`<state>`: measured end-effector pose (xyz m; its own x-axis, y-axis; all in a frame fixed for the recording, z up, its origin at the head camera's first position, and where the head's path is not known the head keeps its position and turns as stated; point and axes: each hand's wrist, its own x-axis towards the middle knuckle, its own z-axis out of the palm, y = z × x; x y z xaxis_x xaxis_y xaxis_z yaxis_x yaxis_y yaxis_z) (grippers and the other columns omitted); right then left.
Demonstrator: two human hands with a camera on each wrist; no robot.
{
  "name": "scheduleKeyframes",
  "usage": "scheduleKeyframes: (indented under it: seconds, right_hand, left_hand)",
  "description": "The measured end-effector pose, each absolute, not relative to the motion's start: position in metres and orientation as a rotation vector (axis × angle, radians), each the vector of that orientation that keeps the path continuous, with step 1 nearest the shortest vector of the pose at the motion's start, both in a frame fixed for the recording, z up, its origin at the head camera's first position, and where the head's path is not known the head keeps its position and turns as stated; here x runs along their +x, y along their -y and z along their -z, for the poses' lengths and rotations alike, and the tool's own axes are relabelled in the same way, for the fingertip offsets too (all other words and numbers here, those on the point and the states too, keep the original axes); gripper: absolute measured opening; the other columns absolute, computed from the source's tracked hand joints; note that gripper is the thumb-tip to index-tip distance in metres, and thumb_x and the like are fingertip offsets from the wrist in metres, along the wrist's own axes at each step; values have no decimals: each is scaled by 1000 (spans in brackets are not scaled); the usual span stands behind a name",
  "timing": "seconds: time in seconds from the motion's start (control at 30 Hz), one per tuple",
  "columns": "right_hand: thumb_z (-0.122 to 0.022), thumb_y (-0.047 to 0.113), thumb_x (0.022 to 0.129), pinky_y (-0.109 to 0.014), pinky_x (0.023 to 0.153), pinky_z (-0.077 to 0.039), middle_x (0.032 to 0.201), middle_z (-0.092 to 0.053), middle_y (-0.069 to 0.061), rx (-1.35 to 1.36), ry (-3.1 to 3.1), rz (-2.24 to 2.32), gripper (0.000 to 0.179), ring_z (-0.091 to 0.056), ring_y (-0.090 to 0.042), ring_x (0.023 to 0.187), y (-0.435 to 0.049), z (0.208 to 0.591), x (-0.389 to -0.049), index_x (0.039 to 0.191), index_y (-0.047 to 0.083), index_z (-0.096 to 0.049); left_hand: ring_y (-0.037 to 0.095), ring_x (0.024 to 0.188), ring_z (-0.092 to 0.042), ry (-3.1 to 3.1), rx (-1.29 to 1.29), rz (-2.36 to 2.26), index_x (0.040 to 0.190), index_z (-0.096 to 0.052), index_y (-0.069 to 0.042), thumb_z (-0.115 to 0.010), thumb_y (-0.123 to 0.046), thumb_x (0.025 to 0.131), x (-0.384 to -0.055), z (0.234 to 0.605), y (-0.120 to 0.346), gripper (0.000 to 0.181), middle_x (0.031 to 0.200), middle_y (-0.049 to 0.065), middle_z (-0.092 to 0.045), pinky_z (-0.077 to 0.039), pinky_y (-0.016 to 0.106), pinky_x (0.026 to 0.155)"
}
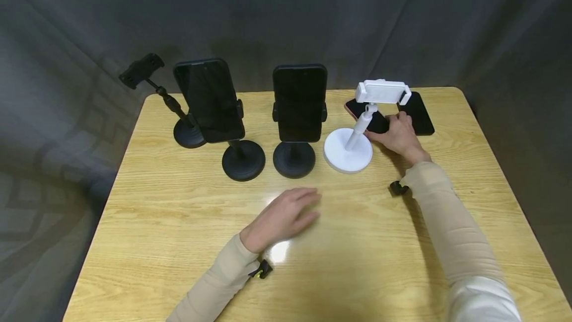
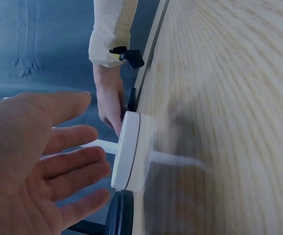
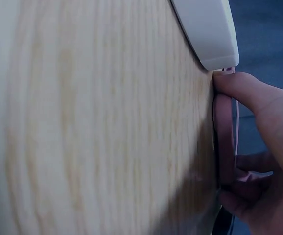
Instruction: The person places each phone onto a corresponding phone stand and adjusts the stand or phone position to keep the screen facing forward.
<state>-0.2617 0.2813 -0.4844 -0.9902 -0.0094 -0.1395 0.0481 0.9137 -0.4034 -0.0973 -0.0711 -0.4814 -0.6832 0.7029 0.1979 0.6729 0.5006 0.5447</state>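
My right hand (image 1: 400, 135) reaches behind a white phone stand (image 1: 347, 150) and grips a pink-edged smartphone (image 1: 380, 123) that lies on the table. In the right wrist view the thumb and fingers are at opposite sides of the phone's pink end (image 3: 224, 137). The white stand's clamp (image 1: 382, 91) holds nothing. Over the middle of the table hovers my left hand (image 1: 281, 216), its fingers loosely extended; the left wrist view shows its palm bare. A second dark phone (image 1: 417, 116) lies flat just right of the right hand.
Two black stands (image 1: 243, 160) (image 1: 294, 159) hold upright phones (image 1: 210, 101) (image 1: 300, 103). At the back left, another black stand (image 1: 142, 70) has a bare clamp. The wooden table (image 1: 357, 262) ends at a dark curtain (image 1: 277, 14).
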Motion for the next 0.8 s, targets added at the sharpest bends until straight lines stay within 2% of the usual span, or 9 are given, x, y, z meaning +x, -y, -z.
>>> scheduleKeyframes:
  seconds: [0.3, 0.57, 0.8]
  right_hand:
    - [-80, 45, 87, -66, 111, -32, 136, -39, -43, 83, -2988, 743, 92, -33, -54, 128, -282, 492, -259, 136, -24, -46]
    - [-78, 50, 86, -64, 108, -30, 134, -40, -41, 156, -3023, 886, 96, -34, -51, 125, -283, 495, -246, 137, -25, -45]
    - [-74, 57, 87, -62, 113, -33, 140, -40, -34, 306, -2930, 1140, 98, -38, -46, 129, -285, 481, -239, 144, -17, -44]
  left_hand:
    - [28, 133, -59, -2693, 1248, -926, 137, -64, -2, -67, -25, 102, -97, 481, 72, 42, 143, 17, -62, -44, 38, 116]
    - [29, 133, -59, -2696, 1241, -919, 138, -64, -3, -67, -26, 102, -96, 482, 73, 43, 144, 18, -61, -44, 39, 116]
    - [28, 133, -59, -2706, 1238, -929, 136, -65, -4, -68, -26, 101, -98, 483, 73, 41, 143, 17, -61, -44, 38, 116]
